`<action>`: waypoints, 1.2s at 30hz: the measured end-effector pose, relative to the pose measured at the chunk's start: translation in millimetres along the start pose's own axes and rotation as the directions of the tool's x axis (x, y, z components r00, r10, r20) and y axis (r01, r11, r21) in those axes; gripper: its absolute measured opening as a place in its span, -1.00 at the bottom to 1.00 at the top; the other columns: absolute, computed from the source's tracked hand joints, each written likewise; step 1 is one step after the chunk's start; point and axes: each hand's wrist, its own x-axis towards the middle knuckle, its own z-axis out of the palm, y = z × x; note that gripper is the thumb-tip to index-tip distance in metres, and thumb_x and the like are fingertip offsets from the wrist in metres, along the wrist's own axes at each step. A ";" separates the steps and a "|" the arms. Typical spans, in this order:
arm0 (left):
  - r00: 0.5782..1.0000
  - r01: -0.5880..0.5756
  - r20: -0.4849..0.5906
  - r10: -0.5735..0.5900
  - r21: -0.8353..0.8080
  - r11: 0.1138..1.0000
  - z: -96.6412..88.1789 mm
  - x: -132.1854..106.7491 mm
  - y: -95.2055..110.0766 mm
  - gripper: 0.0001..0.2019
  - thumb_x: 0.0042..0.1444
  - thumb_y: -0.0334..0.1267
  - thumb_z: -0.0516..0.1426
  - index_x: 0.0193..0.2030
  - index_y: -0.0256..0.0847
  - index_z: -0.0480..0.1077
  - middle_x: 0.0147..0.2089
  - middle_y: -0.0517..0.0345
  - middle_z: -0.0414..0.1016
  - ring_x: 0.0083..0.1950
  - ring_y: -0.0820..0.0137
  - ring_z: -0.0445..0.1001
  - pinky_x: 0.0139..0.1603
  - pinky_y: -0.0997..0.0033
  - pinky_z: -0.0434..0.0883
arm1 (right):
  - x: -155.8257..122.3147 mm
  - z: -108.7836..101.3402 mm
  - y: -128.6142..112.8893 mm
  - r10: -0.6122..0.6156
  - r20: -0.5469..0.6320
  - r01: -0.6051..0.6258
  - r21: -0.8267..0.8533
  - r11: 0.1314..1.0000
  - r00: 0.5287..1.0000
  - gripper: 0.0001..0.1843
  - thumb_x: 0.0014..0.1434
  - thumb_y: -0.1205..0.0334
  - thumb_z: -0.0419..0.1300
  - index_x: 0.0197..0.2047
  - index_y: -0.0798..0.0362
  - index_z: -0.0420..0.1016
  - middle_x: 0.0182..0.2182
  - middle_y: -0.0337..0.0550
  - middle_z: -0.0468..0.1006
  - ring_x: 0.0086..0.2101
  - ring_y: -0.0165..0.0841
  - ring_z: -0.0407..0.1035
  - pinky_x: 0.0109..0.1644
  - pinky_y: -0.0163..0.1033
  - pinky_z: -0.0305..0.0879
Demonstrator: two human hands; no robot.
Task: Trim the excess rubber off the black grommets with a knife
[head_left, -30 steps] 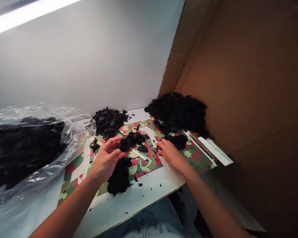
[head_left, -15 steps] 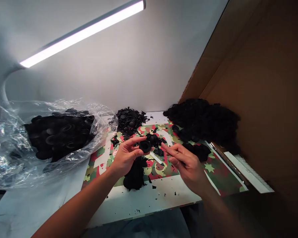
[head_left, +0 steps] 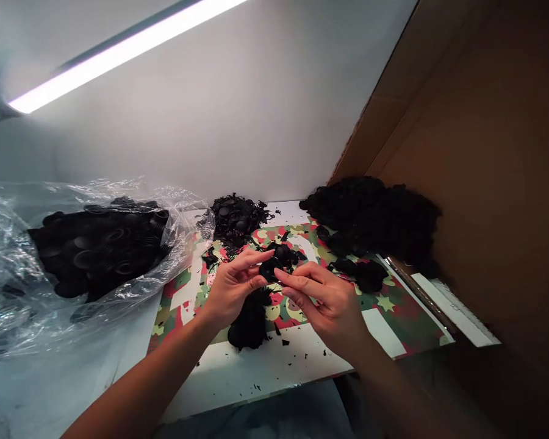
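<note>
Two hands: the left hand [head_left: 231,286] and the right hand [head_left: 327,305] come together at one black round piece [head_left: 269,269], raised above the camouflage-patterned sheet [head_left: 414,320].
Left grip: thumb and fingers pinch the round piece by its edge.
Right grip: fingertips bunch at the piece's near side, seemingly touching it; whether they also hold a thin tool, I cannot tell.
Below the left hand: a black clump [head_left: 249,326], with scraps scattered on the white surface [head_left: 210,378].
Behind the piece: a small cluster of black bits [head_left: 286,255].
Far edge: a pile of black trimmings [head_left: 238,216] left, a larger black heap [head_left: 370,213] right, against cardboard [head_left: 476,152].
Far left: a clear plastic bag [head_left: 190,222] holding many black discs [head_left: 105,244].
Overhead: a lit tube lamp [head_left: 128,52].
</note>
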 end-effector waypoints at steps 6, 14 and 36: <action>0.998 -0.057 -0.022 0.060 0.117 0.991 3.5 -1.7 2.8 -0.65 0.02 -0.26 0.39 -0.01 -0.09 0.64 -0.21 0.10 0.42 -0.22 0.43 0.37 -0.25 0.53 0.42 | 0.6 7.3 0.3 -0.017 0.002 0.017 -0.078 0.997 1.000 -0.72 0.37 0.23 0.16 0.07 -0.05 0.63 -0.35 -0.16 0.54 -0.42 -0.42 0.38 -0.38 -0.33 0.32; 0.997 0.018 -0.076 -0.019 -0.011 1.000 13.0 -4.5 3.9 -0.66 0.04 -0.25 0.37 0.00 -0.07 0.62 -0.20 0.16 0.44 -0.33 0.52 0.47 -0.27 0.54 0.54 | -0.3 16.7 2.4 0.073 -0.028 -0.073 -0.004 0.997 0.997 -0.71 0.38 0.21 0.14 0.06 -0.12 0.63 -0.37 -0.20 0.53 -0.42 -0.41 0.39 -0.38 -0.32 0.33; 0.985 0.082 -0.137 -0.102 -0.143 0.986 15.3 -6.7 -1.8 -0.59 0.04 -0.24 0.38 0.07 -0.14 0.58 -0.36 0.19 0.63 -0.35 0.45 0.58 -0.08 0.37 0.61 | 4.0 26.1 5.2 0.108 -0.044 -0.108 -0.014 0.994 0.993 -0.73 0.38 0.21 0.14 0.04 -0.08 0.64 -0.37 -0.18 0.55 -0.36 -0.37 0.41 -0.33 -0.30 0.34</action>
